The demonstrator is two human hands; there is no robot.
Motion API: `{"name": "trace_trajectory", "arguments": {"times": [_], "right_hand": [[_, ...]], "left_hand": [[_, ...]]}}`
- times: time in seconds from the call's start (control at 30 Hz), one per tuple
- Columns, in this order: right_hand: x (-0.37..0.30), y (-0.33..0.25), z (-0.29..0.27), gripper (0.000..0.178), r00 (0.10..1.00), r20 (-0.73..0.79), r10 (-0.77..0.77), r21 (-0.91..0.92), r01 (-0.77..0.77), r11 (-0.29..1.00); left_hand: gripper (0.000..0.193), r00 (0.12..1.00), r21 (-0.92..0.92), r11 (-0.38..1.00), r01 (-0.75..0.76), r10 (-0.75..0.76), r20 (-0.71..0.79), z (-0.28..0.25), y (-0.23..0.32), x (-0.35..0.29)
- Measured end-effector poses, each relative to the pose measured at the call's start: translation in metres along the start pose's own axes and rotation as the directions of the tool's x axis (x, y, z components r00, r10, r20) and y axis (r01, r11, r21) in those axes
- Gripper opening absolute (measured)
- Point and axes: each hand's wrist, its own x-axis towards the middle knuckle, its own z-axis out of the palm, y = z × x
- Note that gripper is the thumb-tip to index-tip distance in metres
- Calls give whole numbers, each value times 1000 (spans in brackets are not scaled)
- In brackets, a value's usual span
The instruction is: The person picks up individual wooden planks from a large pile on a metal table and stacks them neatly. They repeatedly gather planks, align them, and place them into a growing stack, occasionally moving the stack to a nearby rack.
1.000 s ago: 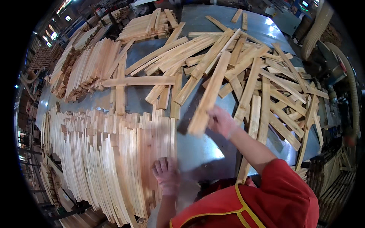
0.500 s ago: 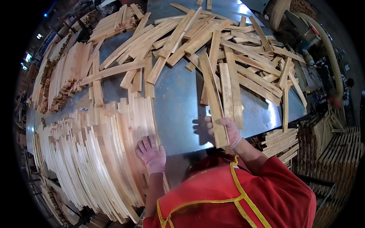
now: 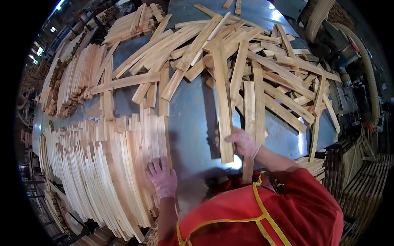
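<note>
My right hand [image 3: 245, 142], in a pale glove, grips the near end of a long wooden slat [image 3: 221, 98] that rises from the metal table [image 3: 193, 127] toward the far pile. A second slat [image 3: 249, 123] lies just right of it, under the same hand. My left hand [image 3: 162, 177], also gloved, rests flat with fingers spread on the right edge of a packed row of slats standing on edge [image 3: 102, 164].
A loose heap of slats [image 3: 254, 53] covers the far and right part of the table. More stacked slats [image 3: 78, 78] sit at the far left. A ribbed hose [image 3: 367, 69] and stacks of wood [image 3: 361, 164] stand to the right.
The right hand has drawn one slat out of the heap and pulled it closer to me. The left hand stays on the edge of the packed row.
</note>
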Motion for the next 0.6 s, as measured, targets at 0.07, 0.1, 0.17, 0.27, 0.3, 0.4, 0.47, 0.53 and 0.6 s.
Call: {"name": "trace_trajectory", "arguments": {"times": [0.07,0.1,0.17,0.27,0.3,0.4,0.47,0.53,0.6], "right_hand": [[17,-47,15,54,999,31,-29,-50,30,998],[24,-63,18,52,999,44,-17,-58,20,998],[30,-79,23,48,999,44,-9,-76,13,997],[36,-76,15,47,997,-53,64,43,-61,997],[34,-70,18,52,991,-116,73,20,-71,997],[28,-43,12,57,997,-74,5,-90,-12,996],[22,-27,13,64,996,-86,13,-116,-23,993],[14,-13,19,65,993,-106,50,-107,-62,992],[-1,15,40,61,988,-152,7,-161,-32,986]], "left_hand": [[81,999,-10,1000,23,-23,30,0,2,-1],[81,999,-3,1000,29,-29,30,0,1,-2],[80,999,-5,999,38,-38,28,0,2,-1],[79,998,-25,998,53,-52,30,-3,4,0],[78,997,-28,998,63,-62,38,-3,4,-1],[73,999,-37,998,49,-49,-5,-9,7,4],[71,999,-40,999,30,-32,-44,-12,7,4],[72,997,-42,999,8,-11,-73,-13,5,1],[73,996,-40,999,-3,0,-92,-12,4,0]]}}
